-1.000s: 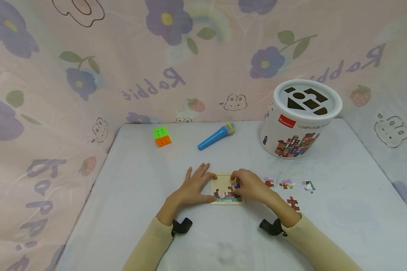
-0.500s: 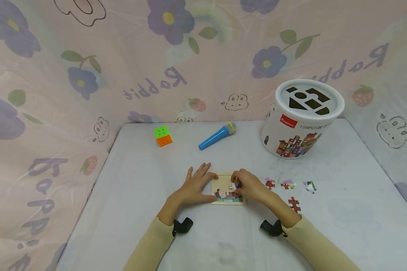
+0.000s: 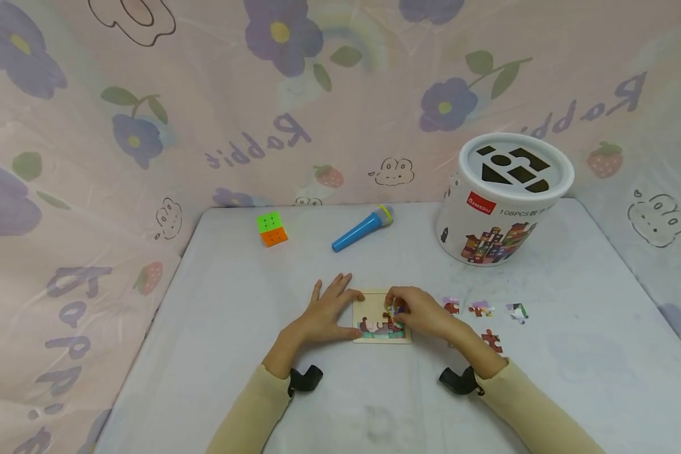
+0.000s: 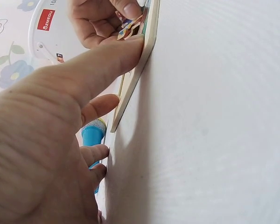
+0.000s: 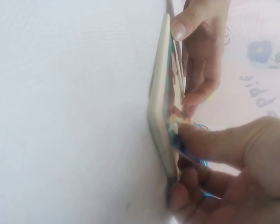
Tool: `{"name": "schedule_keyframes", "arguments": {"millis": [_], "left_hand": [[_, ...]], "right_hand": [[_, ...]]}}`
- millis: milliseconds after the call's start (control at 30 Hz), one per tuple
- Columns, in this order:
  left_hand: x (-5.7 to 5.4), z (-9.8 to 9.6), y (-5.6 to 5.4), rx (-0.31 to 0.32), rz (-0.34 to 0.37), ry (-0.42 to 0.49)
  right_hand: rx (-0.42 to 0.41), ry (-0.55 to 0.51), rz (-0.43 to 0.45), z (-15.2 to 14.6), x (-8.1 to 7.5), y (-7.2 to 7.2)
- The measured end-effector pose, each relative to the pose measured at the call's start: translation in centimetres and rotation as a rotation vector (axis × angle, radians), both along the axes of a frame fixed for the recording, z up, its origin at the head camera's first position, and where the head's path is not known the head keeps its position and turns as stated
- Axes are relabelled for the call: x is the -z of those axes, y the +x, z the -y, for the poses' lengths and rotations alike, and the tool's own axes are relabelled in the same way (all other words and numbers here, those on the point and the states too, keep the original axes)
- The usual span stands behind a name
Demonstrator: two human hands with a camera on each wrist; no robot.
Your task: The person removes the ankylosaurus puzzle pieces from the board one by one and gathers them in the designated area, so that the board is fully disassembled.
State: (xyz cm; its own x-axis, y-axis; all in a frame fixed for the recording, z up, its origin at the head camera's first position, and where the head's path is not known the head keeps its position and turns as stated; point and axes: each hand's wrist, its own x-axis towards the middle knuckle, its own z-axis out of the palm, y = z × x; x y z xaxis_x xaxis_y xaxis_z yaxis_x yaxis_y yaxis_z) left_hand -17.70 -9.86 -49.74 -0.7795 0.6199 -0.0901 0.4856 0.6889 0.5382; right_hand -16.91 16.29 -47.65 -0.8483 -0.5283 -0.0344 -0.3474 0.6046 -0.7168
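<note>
A square wooden jigsaw board [image 3: 369,305] lies on the table, its lower part filled with picture pieces and bare wood showing at the upper left. My left hand [image 3: 323,315] rests spread at the board's left side, thumb and index fingertip pressing its frame and the other fingers stretched outward. Over the right half of the board, my right hand [image 3: 422,312] pinches a colourful puzzle piece [image 3: 396,310] between thumb and fingers. In the left wrist view this puzzle piece [image 4: 126,32] is tilted close over the board; the fingers partly hide it.
Several loose puzzle pieces [image 3: 480,308] lie right of the board, one red-brown piece [image 3: 491,340] nearer the right forearm. Behind stand a white bucket [image 3: 494,221] with a shape-cutout lid, a blue toy microphone [image 3: 359,231] and a green-orange puzzle cube [image 3: 272,229].
My right hand shifts slightly and the puzzle piece turns in its fingers, staying over the right half of the board. The left hand keeps its place on the frame.
</note>
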Motion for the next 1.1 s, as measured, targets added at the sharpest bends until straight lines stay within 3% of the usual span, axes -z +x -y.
{"name": "schedule_keyframes", "arguments": {"millis": [167, 467, 700, 933, 1000, 1100], "left_hand": [[0.1, 0.0, 0.0, -0.004, 0.000, 0.000], [0.3, 0.0, 0.0, -0.006, -0.008, 0.007], [0.2, 0.0, -0.1, -0.003, -0.006, 0.016], [0.0, -0.1, 0.1, -0.002, -0.007, 0.031], [-0.1, 0.0, 0.1, 0.000, -0.010, 0.037], [-0.2, 0.0, 0.2, 0.001, -0.010, 0.036]], "right_hand": [[0.006, -0.016, -0.008, -0.1, -0.1, 0.1], [0.000, 0.097, -0.106, 0.6, -0.2, 0.4], [0.006, 0.117, -0.144, 0.7, -0.3, 0.7], [-0.026, 0.264, -0.381, 1.4, 0.1, 1.7], [0.016, 0.249, -0.363, 1.6, 0.2, 1.9], [0.101, 0.165, -0.242, 2.0, 0.4, 2.0]]}}
